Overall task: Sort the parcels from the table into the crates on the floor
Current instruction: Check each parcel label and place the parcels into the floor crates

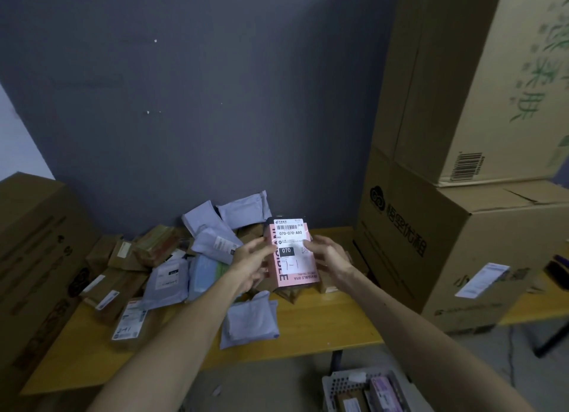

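I hold a pink box parcel (292, 254) with a white shipping label upright above the yellow table (323, 322). My left hand (251, 262) grips its left edge and my right hand (328, 256) grips its right edge. Behind and to the left lies a heap of parcels (172, 257): grey poly bags and small brown cartons. One grey bag (249, 319) lies near the table's front edge. A pale perforated crate (366, 390) stands on the floor at the bottom right with several parcels in it.
Large stacked cardboard boxes (455, 171) fill the right end of the table. Another big carton (34, 257) stands at the left. A dark grey wall is behind the table. Table legs (337, 357) reach the grey floor beside the crate.
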